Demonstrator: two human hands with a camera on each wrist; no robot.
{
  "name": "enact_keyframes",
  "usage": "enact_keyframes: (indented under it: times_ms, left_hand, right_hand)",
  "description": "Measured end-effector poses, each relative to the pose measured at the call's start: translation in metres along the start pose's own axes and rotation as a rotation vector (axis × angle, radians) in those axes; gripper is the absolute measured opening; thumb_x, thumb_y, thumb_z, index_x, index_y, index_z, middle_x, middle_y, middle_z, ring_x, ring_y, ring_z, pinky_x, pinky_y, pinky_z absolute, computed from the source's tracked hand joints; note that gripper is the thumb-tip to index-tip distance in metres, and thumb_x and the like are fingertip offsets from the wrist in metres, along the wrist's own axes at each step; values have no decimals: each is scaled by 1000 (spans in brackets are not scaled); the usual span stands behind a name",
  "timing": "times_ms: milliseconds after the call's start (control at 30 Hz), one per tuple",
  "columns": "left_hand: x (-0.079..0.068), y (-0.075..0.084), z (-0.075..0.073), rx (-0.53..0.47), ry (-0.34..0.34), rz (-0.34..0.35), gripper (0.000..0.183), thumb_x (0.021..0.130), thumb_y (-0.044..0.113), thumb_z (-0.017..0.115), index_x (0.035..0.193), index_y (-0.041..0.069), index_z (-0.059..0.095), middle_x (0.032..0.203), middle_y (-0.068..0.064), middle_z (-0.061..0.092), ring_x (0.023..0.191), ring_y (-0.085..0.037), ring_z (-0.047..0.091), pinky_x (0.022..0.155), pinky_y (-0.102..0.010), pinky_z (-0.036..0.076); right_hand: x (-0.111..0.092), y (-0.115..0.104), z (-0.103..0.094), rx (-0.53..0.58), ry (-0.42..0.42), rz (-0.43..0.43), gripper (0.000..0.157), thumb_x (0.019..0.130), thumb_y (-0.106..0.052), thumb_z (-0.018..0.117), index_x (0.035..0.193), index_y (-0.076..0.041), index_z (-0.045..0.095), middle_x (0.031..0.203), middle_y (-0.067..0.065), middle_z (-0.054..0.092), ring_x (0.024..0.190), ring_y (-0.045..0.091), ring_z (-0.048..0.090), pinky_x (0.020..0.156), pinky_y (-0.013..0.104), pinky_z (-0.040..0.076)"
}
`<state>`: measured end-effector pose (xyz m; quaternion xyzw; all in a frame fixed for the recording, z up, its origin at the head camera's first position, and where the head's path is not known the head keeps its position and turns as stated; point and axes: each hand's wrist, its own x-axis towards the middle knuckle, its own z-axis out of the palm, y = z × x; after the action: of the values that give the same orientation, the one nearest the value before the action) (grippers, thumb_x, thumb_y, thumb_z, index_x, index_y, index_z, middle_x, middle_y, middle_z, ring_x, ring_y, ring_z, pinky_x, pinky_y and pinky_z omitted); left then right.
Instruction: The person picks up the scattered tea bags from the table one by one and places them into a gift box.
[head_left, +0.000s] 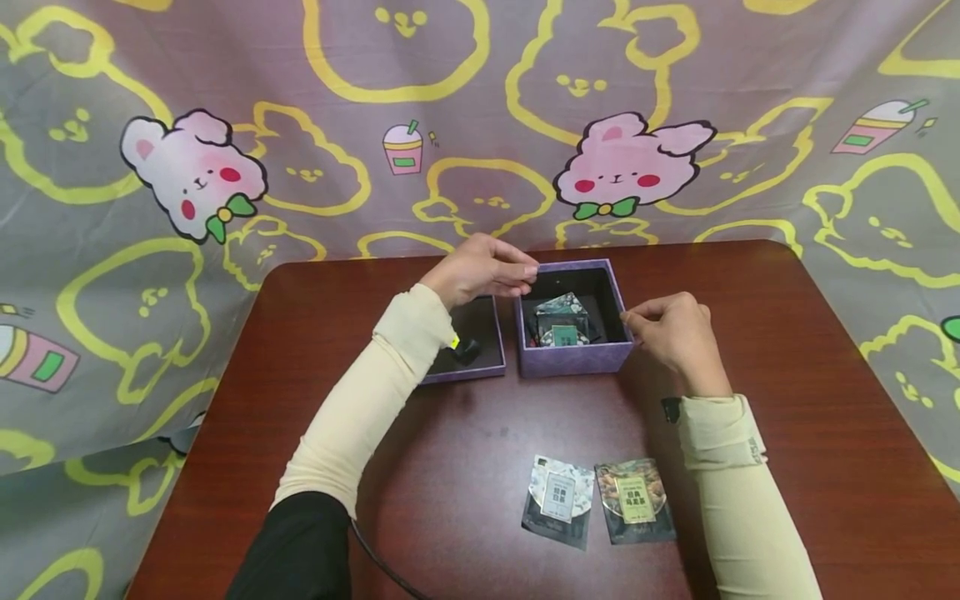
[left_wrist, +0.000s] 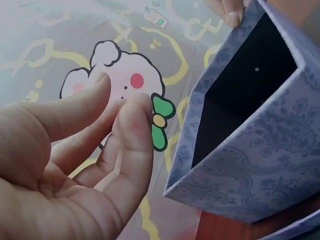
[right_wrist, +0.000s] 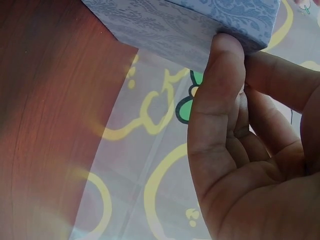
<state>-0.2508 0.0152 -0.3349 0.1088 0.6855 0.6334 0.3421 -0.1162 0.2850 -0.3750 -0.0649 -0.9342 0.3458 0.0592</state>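
A purple patterned box (head_left: 577, 361) with a dark inside stands on the table, its top uncovered. Several tea sachets (head_left: 564, 323) lie in it. At its right rim, my right hand (head_left: 678, 333) pinches the box wall between thumb and fingertips; the right wrist view shows the thumb (right_wrist: 226, 55) against the outer side. My left hand (head_left: 480, 271) hovers by the upper left rim, fingers loosely bent. In the left wrist view a gap shows between that hand (left_wrist: 100, 160) and the box (left_wrist: 260, 150), and nothing is in its fingers.
Left of the box lies a shallow purple lid (head_left: 491, 367), dark inside up, partly hidden by the left arm. Nearer me are a white tea sachet (head_left: 558, 500) and an oolong tea sachet (head_left: 636, 502). A patterned curtain (head_left: 480, 125) hangs behind the table (head_left: 810, 375). A black cable (head_left: 378, 560) runs below the left arm.
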Motion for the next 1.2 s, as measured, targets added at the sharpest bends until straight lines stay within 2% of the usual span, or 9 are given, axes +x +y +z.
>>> enact_keyframes:
  times_ms: [233,467,633,733,833,967,1067,1200]
  left_hand:
    - [-11,-3,6,15,-29,20,22,88,3,77,108,-4,75,107,-24,71,86,-30,71,97,-54,51]
    - [-24,-7,14,51,-103,54,22,87,4,78,108,-3,75,102,-21,72,83,-28,70,81,-41,61]
    - [-31,-14,19,75,-124,58,22,87,3,78,107,-4,75,100,-21,72,81,-26,70,85,-45,59]
    - [-37,-17,21,85,-145,64,22,86,2,78,107,-5,75,96,-22,72,79,-27,70,83,-45,60]
    - [-41,-19,24,79,-156,80,21,86,0,78,105,-6,75,94,-22,72,78,-31,70,79,-44,61]
    - [-47,-21,27,86,-180,94,22,86,1,79,106,-5,76,99,-22,73,83,-37,69,86,-51,58]
    - [-51,-26,30,91,-211,92,22,87,2,78,108,-5,75,104,-25,71,83,-33,70,89,-53,56]
    - [-56,-32,34,100,-248,100,23,88,1,77,110,-7,74,109,-29,69,78,-24,69,86,-49,58]
  right_hand:
    - [0,0,0,-6,3,-4,23,95,-25,70,89,-5,81,63,5,70,81,31,62,61,37,42]
    - [1,0,-1,-14,11,-10,22,94,-24,70,91,-5,81,61,0,69,82,33,62,63,37,42]
    - [1,0,-1,-20,9,-14,22,94,-23,70,92,-4,81,62,-1,69,84,33,60,65,39,42]
    - [1,0,0,-20,9,-19,21,94,-22,70,92,-4,81,63,1,70,84,34,58,66,40,42]
    - [2,0,1,-23,11,-18,21,94,-22,70,92,-4,81,63,1,70,83,33,59,65,39,42]
    - [1,0,1,-26,15,-16,21,94,-22,70,92,-4,81,63,1,70,82,32,59,63,38,42]
    - [1,0,1,-22,13,-15,21,94,-23,70,92,-4,81,64,3,70,78,30,61,60,37,43]
    - [1,-2,1,-24,11,-10,21,94,-23,71,91,-4,81,65,4,71,71,25,63,57,35,44]
